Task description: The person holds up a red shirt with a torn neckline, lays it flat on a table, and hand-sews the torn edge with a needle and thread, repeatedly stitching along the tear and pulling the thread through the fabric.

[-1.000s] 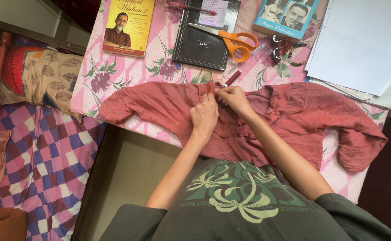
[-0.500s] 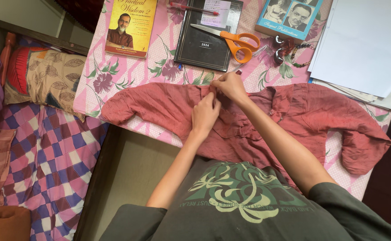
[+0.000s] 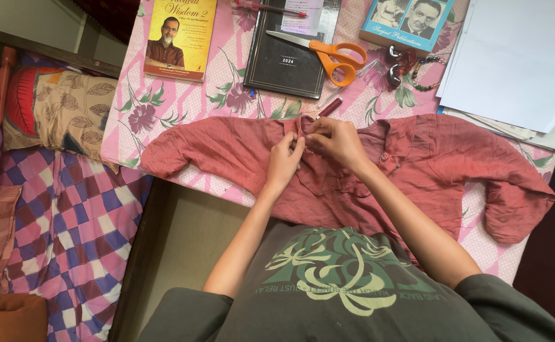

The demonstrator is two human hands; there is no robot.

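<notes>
A faded red long-sleeved shirt [image 3: 436, 161] lies spread across a table covered by a pink flowered cloth [image 3: 163, 101]. My left hand [image 3: 285, 159] pinches the shirt's fabric near its collar. My right hand [image 3: 336, 139] grips the same spot from the right, fingertips meeting the left hand's. A small dark red pen-like object [image 3: 329, 107] lies just beyond my right fingers.
Orange-handled scissors [image 3: 334, 57] rest on a black diary [image 3: 287, 60]. A yellow book [image 3: 179, 38] lies at the far left, a blue book [image 3: 410, 19] and white papers [image 3: 518, 57] at the far right. Beads and a ring [image 3: 407, 63] sit nearby. A checkered bedspread [image 3: 68, 221] lies left.
Both hands stay together at the collar area, working the fabric with small finger movements. The view has shifted slightly; the shirt has not moved noticeably.
</notes>
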